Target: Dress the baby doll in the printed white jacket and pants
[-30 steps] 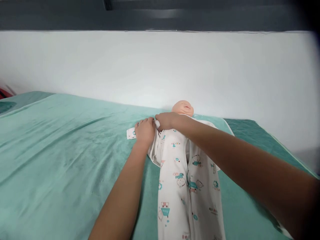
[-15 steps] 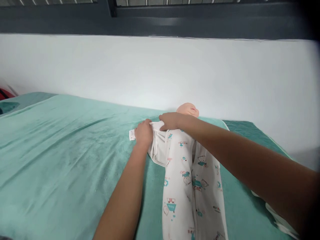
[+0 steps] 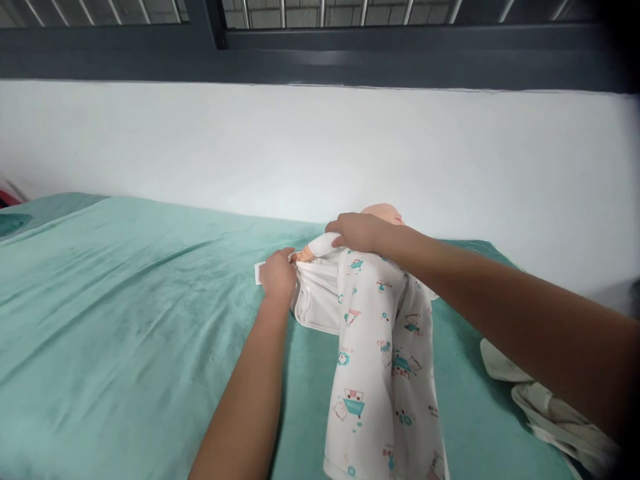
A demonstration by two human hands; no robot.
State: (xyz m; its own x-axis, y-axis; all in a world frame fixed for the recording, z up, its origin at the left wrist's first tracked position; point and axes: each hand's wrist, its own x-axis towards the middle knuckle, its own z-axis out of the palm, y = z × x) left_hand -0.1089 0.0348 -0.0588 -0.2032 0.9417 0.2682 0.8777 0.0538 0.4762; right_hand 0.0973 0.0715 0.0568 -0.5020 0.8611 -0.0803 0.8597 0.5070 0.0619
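Observation:
A baby doll [image 3: 384, 212] lies on the green bedding, its head toward the wall and partly behind my right forearm. Spread over it and down toward me is a white baby garment [image 3: 367, 347] printed with small teal and red pictures. My left hand [image 3: 279, 273] is closed on the plain white flap of this garment, beside the doll's small hand [image 3: 303, 255]. A white tag [image 3: 258, 273] sticks out past my fingers. Closed around the doll's white-sleeved arm [image 3: 323, 245], near the shoulder, is my right hand [image 3: 357, 231]; its fingertips are partly hidden.
Green bedding [image 3: 125, 333] with wrinkles covers the bed. Behind it rises a white wall [image 3: 250, 147] below a dark window frame [image 3: 350, 63] with metal bars. A crumpled pale cloth [image 3: 555, 413] lies at the right, partly under my right forearm.
The doll's hand and white sleeve now show between my hands. My right hand has shifted slightly right and up, my left slightly left. The view has tilted up a little.

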